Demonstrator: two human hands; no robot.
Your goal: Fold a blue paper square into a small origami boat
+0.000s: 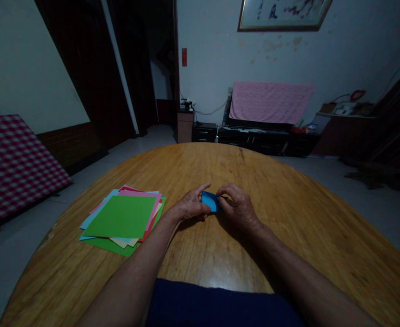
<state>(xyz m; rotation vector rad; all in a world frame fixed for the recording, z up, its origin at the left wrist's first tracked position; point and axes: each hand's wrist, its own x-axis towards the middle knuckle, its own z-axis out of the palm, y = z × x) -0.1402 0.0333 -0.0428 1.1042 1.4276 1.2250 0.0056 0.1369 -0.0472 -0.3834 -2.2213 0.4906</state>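
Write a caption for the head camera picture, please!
Bare left hand and right hand hold blue paper beside stacked colourful square sheets on a round wooden table.

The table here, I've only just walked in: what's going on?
A person's left hand and right hand are holding a small piece of blue paper between them at the wooden table. A loose stack of coloured paper, with a green sheet on top, lies to the left of the hands.
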